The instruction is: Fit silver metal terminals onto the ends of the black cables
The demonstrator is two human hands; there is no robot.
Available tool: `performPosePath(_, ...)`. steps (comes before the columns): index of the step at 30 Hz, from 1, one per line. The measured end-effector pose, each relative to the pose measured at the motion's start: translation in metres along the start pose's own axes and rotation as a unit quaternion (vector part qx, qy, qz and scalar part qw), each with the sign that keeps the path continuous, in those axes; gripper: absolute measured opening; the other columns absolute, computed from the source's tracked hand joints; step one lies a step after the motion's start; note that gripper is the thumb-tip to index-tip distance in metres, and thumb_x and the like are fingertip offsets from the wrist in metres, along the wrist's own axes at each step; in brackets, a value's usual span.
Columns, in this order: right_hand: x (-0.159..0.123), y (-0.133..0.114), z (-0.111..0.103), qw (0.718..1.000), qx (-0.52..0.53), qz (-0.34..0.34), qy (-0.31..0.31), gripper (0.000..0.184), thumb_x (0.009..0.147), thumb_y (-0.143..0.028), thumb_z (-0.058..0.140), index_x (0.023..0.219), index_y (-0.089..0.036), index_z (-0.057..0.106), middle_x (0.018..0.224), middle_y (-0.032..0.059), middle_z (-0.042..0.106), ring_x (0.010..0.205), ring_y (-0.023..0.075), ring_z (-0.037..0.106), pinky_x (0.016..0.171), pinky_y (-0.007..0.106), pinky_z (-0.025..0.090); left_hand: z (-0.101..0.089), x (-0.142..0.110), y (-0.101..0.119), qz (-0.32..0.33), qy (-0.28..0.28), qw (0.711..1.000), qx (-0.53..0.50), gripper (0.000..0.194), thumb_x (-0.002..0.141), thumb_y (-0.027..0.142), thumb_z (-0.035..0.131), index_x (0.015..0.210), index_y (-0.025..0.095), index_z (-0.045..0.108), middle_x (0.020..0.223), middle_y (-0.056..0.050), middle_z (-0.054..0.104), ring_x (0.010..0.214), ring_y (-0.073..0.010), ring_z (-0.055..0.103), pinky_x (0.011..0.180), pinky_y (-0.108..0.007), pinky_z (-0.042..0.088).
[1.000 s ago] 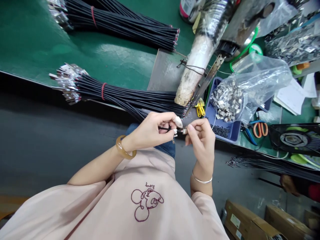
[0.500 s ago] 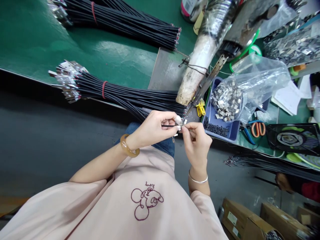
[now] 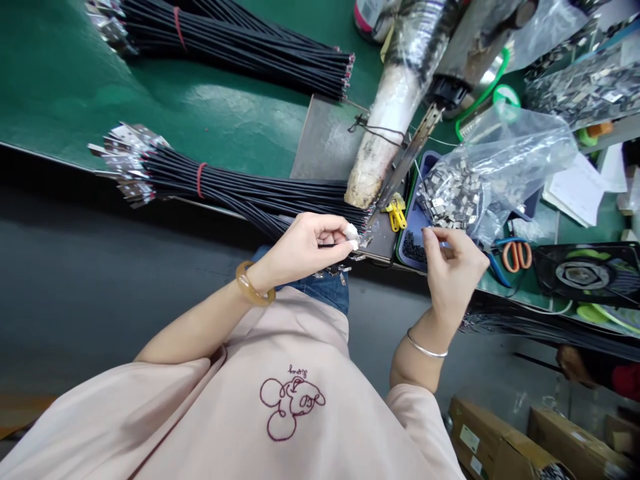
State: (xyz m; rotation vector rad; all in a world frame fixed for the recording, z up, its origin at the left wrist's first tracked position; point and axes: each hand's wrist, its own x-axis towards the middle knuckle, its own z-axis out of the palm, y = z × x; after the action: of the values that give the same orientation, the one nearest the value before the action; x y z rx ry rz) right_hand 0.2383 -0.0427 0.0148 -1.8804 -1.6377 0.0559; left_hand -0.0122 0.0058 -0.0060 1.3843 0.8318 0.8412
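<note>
My left hand (image 3: 313,247) is beside the cut ends of a bundle of black cables (image 3: 250,190). White covers sit on its thumb and forefinger. These fingers curve toward each other with a small gap between the tips, and no cable shows between them. My right hand (image 3: 455,263) is over the front of a blue tray (image 3: 423,167), thumb and forefinger pinched together; whatever is between them is too small to make out. Small black pieces (image 3: 413,248) lie in the tray, below a bag of metal terminals (image 3: 450,197). Metal-ended cables (image 3: 343,270) rest on my lap, partly hidden.
A white-wrapped post (image 3: 375,147) and a metal bar stand over the bundle's ends. Yellow snips (image 3: 397,213) lie left of the tray, orange-handled pliers (image 3: 517,257) right of it. Another cable bundle (image 3: 240,47) lies farther back. A small fan (image 3: 585,272) stands at the right.
My right hand has moved right, away from my left hand, to the blue tray. The black cable between my left fingers no longer shows; more metal-ended pieces show on my lap.
</note>
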Motion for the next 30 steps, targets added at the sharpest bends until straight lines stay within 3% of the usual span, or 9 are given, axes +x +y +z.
performPosePath(3, -0.01, -0.027, 0.003, 0.997, 0.07, 0.01, 0.011, 0.026, 0.094, -0.041, 0.062, 0.092, -0.02, 0.077, 0.065, -0.0019, 0.063, 0.047, 0.0079, 0.039, 0.048, 0.026, 0.031, 0.001, -0.001, 0.002, 0.005, 0.001, 0.999, 0.04, 0.017, 0.082, 0.02, 0.065, 0.067, 0.012, 0.065, 0.058, 0.002, 0.054, 0.054, -0.0066, 0.045, 0.052, -0.018, 0.038)
performPosePath(8, -0.024, -0.057, 0.019, 0.987, 0.127, -0.009, -0.1, 0.023, 0.094, -0.039, 0.064, 0.098, -0.02, 0.077, 0.068, -0.002, 0.067, 0.048, 0.0058, 0.039, 0.051, 0.023, 0.037, 0.003, -0.001, 0.006, 0.031, 0.013, 0.996, 0.077, 0.014, 0.08, 0.017, 0.064, 0.067, 0.013, 0.064, 0.06, 0.002, 0.054, 0.056, -0.0066, 0.044, 0.052, -0.018, 0.037)
performPosePath(11, -0.026, -0.056, 0.028, 0.972, 0.194, 0.044, -0.127, 0.02, 0.092, -0.037, 0.065, 0.094, -0.019, 0.074, 0.069, -0.0032, 0.067, 0.045, 0.004, 0.036, 0.046, 0.021, 0.032, 0.005, -0.001, 0.008, 0.028, 0.016, 0.997, 0.074, 0.011, 0.078, 0.015, 0.065, 0.068, 0.013, 0.066, 0.064, 0.001, 0.06, 0.057, -0.0067, 0.048, 0.054, -0.017, 0.04)
performPosePath(15, -0.028, -0.051, 0.031, 0.948, 0.28, 0.099, -0.116, 0.018, 0.088, -0.036, 0.07, 0.095, -0.02, 0.07, 0.078, -0.0017, 0.07, 0.045, 0.0034, 0.039, 0.042, 0.019, 0.027, 0.006, -0.001, 0.007, 0.01, 0.035, 0.999, 0.038, 0.006, 0.077, 0.016, 0.066, 0.073, 0.013, 0.068, 0.071, -0.001, 0.067, 0.062, -0.0083, 0.057, 0.057, -0.016, 0.047)
performPosePath(18, -0.029, -0.052, 0.031, 0.946, 0.282, 0.102, -0.122, 0.027, 0.087, -0.04, 0.072, 0.105, -0.021, 0.071, 0.084, 0.0002, 0.073, 0.046, 0.0032, 0.039, 0.042, 0.019, 0.029, 0.006, -0.001, 0.007, 0.006, 0.034, 0.999, 0.036, 0.005, 0.076, 0.016, 0.066, 0.072, 0.013, 0.068, 0.07, -0.001, 0.066, 0.06, -0.0076, 0.055, 0.055, -0.015, 0.046)
performPosePath(21, -0.031, -0.054, 0.034, 0.948, 0.271, 0.107, -0.126, 0.025, 0.087, -0.042, 0.071, 0.1, -0.02, 0.074, 0.079, -0.0009, 0.071, 0.044, 0.0024, 0.036, 0.041, 0.02, 0.029, 0.006, 0.0, 0.009, 0.0, 0.035, 0.999, 0.027, 0.006, 0.076, 0.017, 0.067, 0.072, 0.013, 0.068, 0.069, -0.001, 0.066, 0.06, -0.0079, 0.055, 0.055, -0.016, 0.047)
performPosePath(26, -0.036, -0.055, 0.042, 0.938, 0.318, 0.106, -0.091, 0.023, 0.088, -0.041, 0.07, 0.1, -0.022, 0.075, 0.089, 0.0029, 0.077, 0.049, 0.0057, 0.049, 0.043, 0.021, 0.039, 0.005, 0.002, 0.012, -0.004, 0.017, 1.0, 0.024, 0.013, 0.079, 0.017, 0.064, 0.067, 0.013, 0.067, 0.062, 0.001, 0.06, 0.054, -0.0062, 0.047, 0.05, -0.016, 0.04)
performPosePath(30, -0.039, -0.057, 0.047, 0.951, 0.282, 0.107, -0.06, 0.025, 0.089, -0.04, 0.069, 0.105, -0.022, 0.076, 0.082, 0.0017, 0.075, 0.051, 0.0076, 0.053, 0.046, 0.023, 0.044, 0.008, 0.004, 0.011, 0.004, 0.022, 0.999, 0.023, 0.015, 0.08, 0.015, 0.061, 0.066, 0.013, 0.066, 0.06, 0.002, 0.057, 0.056, -0.0066, 0.045, 0.051, -0.017, 0.038)
